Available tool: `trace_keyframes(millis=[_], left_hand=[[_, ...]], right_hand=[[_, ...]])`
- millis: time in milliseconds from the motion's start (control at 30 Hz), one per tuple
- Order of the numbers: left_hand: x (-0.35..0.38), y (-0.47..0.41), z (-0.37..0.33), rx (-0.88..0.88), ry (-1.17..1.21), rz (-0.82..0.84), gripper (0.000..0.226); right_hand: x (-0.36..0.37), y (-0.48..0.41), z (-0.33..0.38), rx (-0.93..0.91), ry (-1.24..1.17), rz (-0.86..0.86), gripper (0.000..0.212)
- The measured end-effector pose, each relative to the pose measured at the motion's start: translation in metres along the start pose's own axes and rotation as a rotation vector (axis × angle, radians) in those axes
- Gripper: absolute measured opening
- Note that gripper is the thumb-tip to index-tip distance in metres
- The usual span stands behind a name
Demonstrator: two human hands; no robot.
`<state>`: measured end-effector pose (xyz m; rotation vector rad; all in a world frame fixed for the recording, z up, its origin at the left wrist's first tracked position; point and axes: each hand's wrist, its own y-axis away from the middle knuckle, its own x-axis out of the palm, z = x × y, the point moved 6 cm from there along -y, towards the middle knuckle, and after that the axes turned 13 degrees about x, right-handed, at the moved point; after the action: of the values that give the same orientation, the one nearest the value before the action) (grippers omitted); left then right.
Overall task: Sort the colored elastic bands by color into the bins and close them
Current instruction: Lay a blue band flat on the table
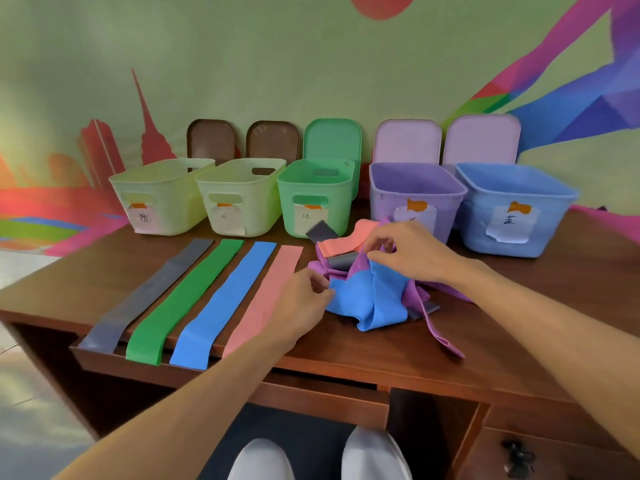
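On a brown wooden desk [346, 362], a crumpled blue band [377, 303] lying on a tangled heap [343, 245] of purple, pink and grey bands is pinched at its near edge by the left hand [301, 301] and at its upper end by the right hand [407, 251]. A grey band [149, 296], green band [187, 299], flat blue band [225, 303] and pink band [266, 292] are laid flat side by side just left of the heap. Five open, labelled bins [311, 194] are lined up behind, with lids [332, 140] propped against a mural-painted wall [277, 64].
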<state>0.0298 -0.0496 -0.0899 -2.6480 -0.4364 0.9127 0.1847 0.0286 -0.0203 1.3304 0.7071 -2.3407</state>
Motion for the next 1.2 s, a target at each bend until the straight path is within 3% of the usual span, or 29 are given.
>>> trace_keyframes(millis=[267,400,500,667,900,967,1200], left_hand=[[-0.023,-0.018,-0.036,0.055,0.205,-0.002,0.009],[-0.025,-0.025,-0.046,-0.005,0.426,0.027,0.007],[-0.021,-0.028,-0.048,-0.063,0.542,0.005,0.019],[-0.021,-0.04,-0.057,-0.107,0.747,-0.05,0.028],[-0.004,-0.048,-0.07,-0.007,0.51,0.147,0.034],[0.005,-0.048,-0.079,0.037,0.421,0.182,0.021],[0.027,-0.052,-0.076,-0.016,0.226,0.205,0.015]], right_hand=[[-0.008,0.002,0.011,0.006,-0.147,0.111,0.037],[-0.013,0.002,0.018,0.03,-0.245,0.167,0.026],[-0.016,0.001,0.021,0.049,-0.286,0.178,0.017],[-0.036,-0.006,0.015,0.097,-0.291,0.051,0.009],[-0.092,-0.013,0.003,0.205,-0.574,-0.263,0.011],[-0.101,-0.015,0.004,0.212,-0.61,-0.298,0.014],[-0.111,-0.011,0.002,0.222,-0.624,-0.371,0.014]])
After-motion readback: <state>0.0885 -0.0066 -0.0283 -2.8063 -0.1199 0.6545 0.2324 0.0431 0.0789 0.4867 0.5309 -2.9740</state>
